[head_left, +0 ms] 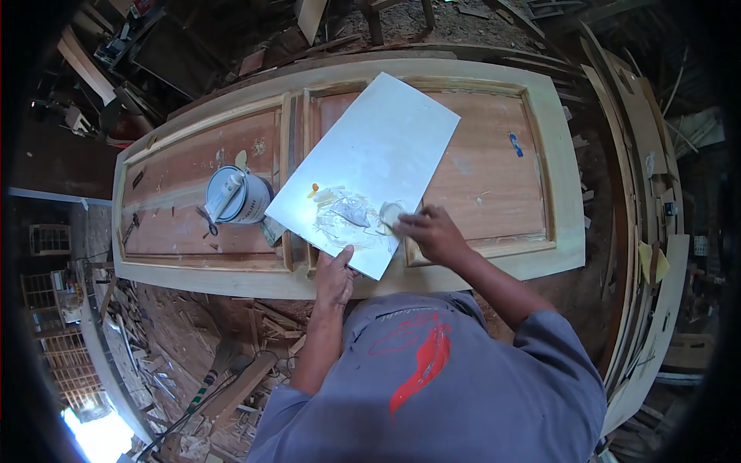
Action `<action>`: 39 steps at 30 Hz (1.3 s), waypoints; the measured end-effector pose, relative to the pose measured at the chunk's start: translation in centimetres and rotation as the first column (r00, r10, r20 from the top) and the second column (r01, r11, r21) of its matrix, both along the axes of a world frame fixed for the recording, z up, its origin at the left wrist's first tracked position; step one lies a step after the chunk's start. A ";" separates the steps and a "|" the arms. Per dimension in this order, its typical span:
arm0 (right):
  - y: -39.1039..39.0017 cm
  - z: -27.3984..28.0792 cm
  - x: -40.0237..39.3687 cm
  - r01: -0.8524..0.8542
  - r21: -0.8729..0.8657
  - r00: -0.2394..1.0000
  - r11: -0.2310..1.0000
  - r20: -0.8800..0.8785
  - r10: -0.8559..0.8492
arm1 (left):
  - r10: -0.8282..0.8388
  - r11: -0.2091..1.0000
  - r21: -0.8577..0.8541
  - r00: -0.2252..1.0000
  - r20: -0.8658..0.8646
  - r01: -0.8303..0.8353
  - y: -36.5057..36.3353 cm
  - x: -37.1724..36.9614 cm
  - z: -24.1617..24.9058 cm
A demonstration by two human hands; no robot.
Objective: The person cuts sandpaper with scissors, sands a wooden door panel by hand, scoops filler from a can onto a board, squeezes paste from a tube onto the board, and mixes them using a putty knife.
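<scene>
A white rectangular board [386, 131] lies slanted across a wooden panelled door [567, 185]. My left hand [335, 278] grips the board's near edge, thumb on top and the other fingers mostly out of sight beneath. A grey-white smear of paste [351, 212] covers the near part of the board, with a small orange dab [313, 187] beside it. Pinched in my right hand [436, 235] is a small, pale, flat spreader [391, 214], which meets the board at the right side of the paste.
Left of the board, a can [251, 204] stands on the door with a white tube [225, 197] lying across its lid. A small blue item [515, 144] rests on the right panel. Long planks [641, 177] lean at the right. Wood scraps [255, 324] litter the floor.
</scene>
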State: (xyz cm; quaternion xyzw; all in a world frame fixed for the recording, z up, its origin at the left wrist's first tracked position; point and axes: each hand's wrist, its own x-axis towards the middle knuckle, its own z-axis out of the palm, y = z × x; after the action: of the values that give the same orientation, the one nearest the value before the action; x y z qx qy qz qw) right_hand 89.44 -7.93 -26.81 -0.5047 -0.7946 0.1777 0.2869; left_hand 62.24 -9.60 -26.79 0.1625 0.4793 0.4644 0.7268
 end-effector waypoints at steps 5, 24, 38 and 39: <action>0.4 1.7 0.7 -0.005 -0.004 1.000 1.000 0.031 0.005 | 0.018 1.000 -0.020 0.999 -0.038 -0.018 0.0 0.5 1.3; 0.5 3.7 -2.1 -0.192 -0.201 0.975 0.960 0.070 0.210 | 0.002 1.000 -0.015 0.995 -0.098 -0.004 0.2 0.1 0.8; 0.7 3.9 -0.4 -0.035 -0.148 0.997 0.988 0.061 0.044 | 0.008 1.000 -0.011 0.999 -0.041 -0.008 0.0 0.2 0.7; 1.2 3.6 -0.5 -0.041 -0.115 0.997 0.993 0.058 0.048 | 0.011 1.000 -0.001 0.999 -0.052 -0.011 0.2 0.2 0.9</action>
State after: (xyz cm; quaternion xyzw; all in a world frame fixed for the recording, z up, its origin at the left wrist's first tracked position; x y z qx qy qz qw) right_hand 88.93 -6.77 -23.21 -0.5077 -0.8025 0.2136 0.2294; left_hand 62.47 -9.39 -25.89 0.1714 0.4993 0.4635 0.7117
